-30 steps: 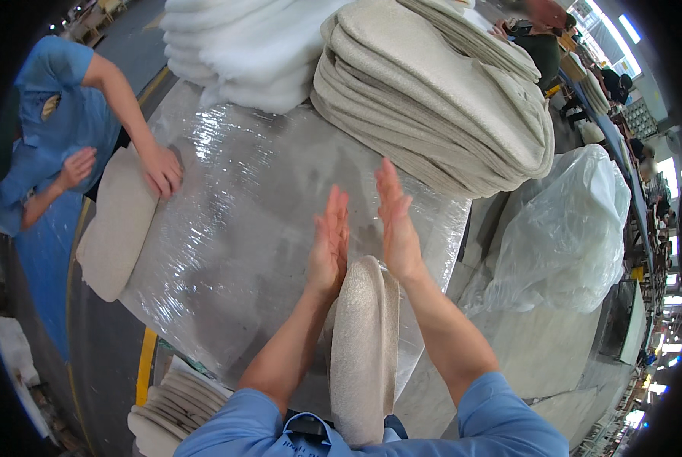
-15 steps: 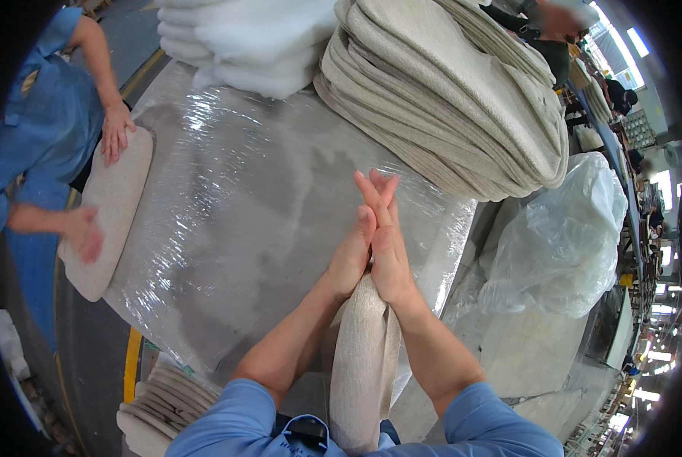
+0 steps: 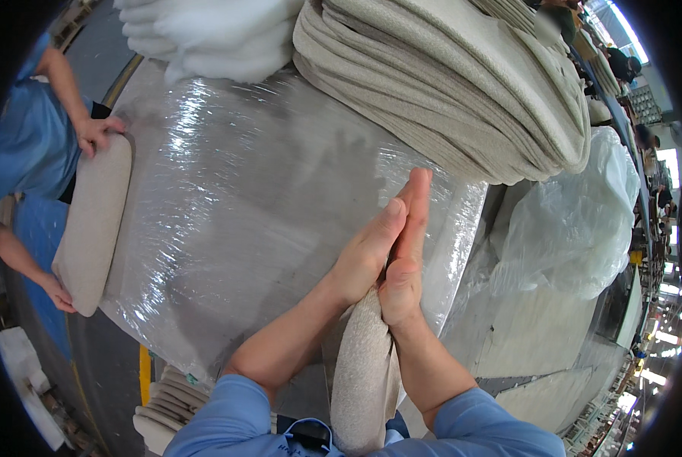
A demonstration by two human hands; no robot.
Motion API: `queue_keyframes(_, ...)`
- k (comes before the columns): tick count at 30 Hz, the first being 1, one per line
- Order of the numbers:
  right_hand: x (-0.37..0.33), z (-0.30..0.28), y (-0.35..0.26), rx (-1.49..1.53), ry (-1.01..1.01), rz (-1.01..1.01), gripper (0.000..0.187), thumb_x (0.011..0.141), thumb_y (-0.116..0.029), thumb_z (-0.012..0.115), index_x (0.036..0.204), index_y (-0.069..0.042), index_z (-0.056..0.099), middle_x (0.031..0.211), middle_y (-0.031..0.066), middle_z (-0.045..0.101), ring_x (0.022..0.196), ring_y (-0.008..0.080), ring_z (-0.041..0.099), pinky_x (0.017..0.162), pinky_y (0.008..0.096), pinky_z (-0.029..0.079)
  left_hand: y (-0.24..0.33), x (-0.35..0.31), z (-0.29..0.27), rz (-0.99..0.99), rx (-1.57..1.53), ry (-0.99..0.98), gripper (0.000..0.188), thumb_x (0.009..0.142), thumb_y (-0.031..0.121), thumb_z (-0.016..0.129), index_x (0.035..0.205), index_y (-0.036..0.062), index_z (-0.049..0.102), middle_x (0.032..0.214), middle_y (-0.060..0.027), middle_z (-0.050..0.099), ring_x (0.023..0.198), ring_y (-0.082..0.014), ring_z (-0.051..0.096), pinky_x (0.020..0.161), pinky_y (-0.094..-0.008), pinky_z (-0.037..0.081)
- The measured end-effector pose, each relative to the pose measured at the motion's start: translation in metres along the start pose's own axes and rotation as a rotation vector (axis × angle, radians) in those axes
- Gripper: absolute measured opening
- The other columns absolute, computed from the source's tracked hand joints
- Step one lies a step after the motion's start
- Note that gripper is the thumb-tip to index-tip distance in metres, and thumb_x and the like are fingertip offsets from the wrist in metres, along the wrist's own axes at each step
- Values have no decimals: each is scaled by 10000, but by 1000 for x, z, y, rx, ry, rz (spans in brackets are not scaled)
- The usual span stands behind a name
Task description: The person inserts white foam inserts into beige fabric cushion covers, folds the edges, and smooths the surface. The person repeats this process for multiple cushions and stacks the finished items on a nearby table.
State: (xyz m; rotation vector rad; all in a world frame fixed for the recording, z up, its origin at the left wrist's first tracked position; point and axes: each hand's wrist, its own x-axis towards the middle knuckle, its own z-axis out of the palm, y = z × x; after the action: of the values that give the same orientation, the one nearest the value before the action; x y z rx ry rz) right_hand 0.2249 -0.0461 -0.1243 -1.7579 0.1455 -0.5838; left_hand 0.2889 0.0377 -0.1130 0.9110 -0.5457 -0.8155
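Observation:
My left hand and my right hand are pressed palm to palm over the wrapped table, fingers straight and close together. A beige fabric cushion stands on end against my body. Its narrow upper end is squeezed between the heels of my hands, and the part inside the palms is hidden. At the far left, a co-worker's two hands rest on the ends of another beige cushion at the table's edge.
Clear plastic film covers the table. Stacked beige covers lie at its far right, beside white padding. A translucent plastic bag sits to the right. Folded beige pieces are stacked at the lower left.
My hands have shifted slightly right and their fingers have come closer together. The co-worker's lower hand has moved from the cushion's face to its near end. My view has turned a little.

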Motion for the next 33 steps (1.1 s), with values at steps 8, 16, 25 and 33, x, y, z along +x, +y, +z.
queue_keyframes(8, -12, -19, 8, -66, -186, 8, 1153, 992, -877, 263, 1722, -1, 93, 1792, 245, 58, 1663, 414, 47, 1323, 547, 79, -39, -1, 3, -49, 16, 496, 765, 1145, 626, 285, 1726, 129, 259, 1780, -87, 255, 1614, -251, 270, 1325, -453, 120)
queue_keyframes(16, 43, -21, -30, 58, -361, 182, 1200, 947, -932, 153, 1731, -28, 60, 1811, 180, 54, 1675, 354, 21, 1325, 546, 33, -22, -41, 7, 110, -255, 375, 886, 1104, 718, 240, 1747, 149, 21, 1808, -142, 64, 1664, -286, 58, 1330, -468, 16)
queue_keyframes(25, 0, 1, -36, 90, -213, -21, 1196, 947, -918, 165, 1723, -11, 83, 1784, 257, 110, 1659, 414, 100, 1320, 526, 121, -7, -27, 12, 129, -3, 208, 991, 1091, 746, 180, 1708, 36, -128, 1803, -178, -151, 1661, -306, -160, 1334, -457, -48)
queue_keyframes(33, 10, -40, 22, 317, -163, 361, 1211, 902, -977, 153, 1749, -121, 17, 1800, 227, 58, 1672, 377, 25, 1323, 536, 23, -61, -31, -1, 29, -180, 200, 1062, 1011, 863, 227, 1733, 160, -112, 1809, -163, -140, 1664, -318, -152, 1320, -503, -92)
